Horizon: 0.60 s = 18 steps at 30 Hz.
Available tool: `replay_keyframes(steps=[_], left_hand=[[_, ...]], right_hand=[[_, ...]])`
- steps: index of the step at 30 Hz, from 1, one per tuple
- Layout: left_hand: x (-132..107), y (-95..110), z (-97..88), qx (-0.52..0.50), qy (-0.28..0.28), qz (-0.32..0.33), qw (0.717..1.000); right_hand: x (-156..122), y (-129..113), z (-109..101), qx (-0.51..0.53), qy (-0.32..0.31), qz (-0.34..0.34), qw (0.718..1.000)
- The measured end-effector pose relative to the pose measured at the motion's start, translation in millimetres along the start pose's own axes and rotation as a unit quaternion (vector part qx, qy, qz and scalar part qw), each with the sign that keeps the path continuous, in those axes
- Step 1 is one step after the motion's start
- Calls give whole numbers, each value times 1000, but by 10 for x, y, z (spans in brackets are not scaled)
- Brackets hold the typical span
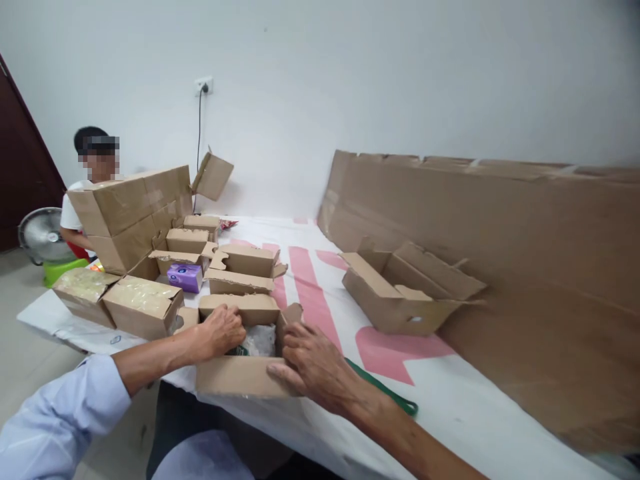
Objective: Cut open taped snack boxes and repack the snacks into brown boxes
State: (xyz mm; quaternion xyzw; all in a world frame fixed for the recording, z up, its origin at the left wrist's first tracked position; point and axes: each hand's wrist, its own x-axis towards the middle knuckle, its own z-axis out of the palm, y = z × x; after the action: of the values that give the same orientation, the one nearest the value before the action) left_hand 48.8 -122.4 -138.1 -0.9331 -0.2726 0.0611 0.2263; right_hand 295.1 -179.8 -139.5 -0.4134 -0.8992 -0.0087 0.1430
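Observation:
An open cardboard box stands at the near edge of the table, its flaps up. Inside lies a whitish plastic-wrapped item, with a dark green printed piece beside it. My left hand reaches over the box's left end with its fingers curled; what they hold, if anything, is hidden. My right hand grips the right end of that box, thumb on the front wall and fingers by the end flap. A green strap lies just behind my right forearm.
More open boxes sit beyond, near a purple tissue pack. Taped cartons and a stack of boxes stand left. Another open box is to the right, before a large cardboard sheet. A person is behind the stack.

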Motion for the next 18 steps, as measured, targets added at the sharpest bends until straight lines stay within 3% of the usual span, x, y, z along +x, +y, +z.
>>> replay_keyframes(steps=[4,8,11,14,18], left_hand=[[97,-36,-2,-54,-32,35,997],[188,-131,-101,-99,-42,30,994],[287,-431,-287,-149,-54,-20,987],[435,-836,-405,-121,-32,-141,982],[662,-1141,-283,-101,-65,-149,982]], right_hand=[[-57,-141,64,-16,-10,30,999],[-48,-182,-67,25,-32,57,998],[-9,-213,-221,55,-62,64,994],[36,-279,-274,31,-75,71,994],[45,-322,-187,13,-94,79,992]])
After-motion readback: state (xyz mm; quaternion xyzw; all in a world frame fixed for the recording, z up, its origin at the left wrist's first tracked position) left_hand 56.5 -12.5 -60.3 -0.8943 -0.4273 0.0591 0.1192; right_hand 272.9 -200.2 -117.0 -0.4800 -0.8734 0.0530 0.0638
